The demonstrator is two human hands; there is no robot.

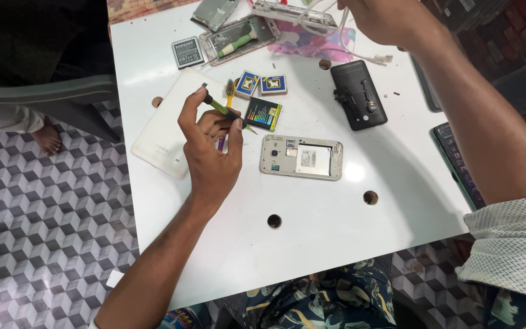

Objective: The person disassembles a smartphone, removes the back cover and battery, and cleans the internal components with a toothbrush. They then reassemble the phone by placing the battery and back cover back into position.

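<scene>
My left hand (209, 141) holds a small green-and-black screwdriver (223, 109) between thumb and fingers, its tip pointing right toward a green-and-black battery (263, 114). Just right of the hand lies an opened white phone (301, 157), back cover off, on the white table (312, 231). My right hand (385, 21) reaches to the far edge of the table and touches white cables (360, 52) beside another phone frame (293, 13); whether it grips them I cannot tell. A black phone back cover (358, 94) lies below that hand.
A white tablet (168, 131) lies under my left hand. Farther back sit a grey battery (187, 52), a phone chassis with a green tool in it (238, 39), two small blue-yellow boxes (260, 83) and a toothbrush (229, 91). Round holes (370, 197) dot the table. Someone's foot (47, 137) rests left.
</scene>
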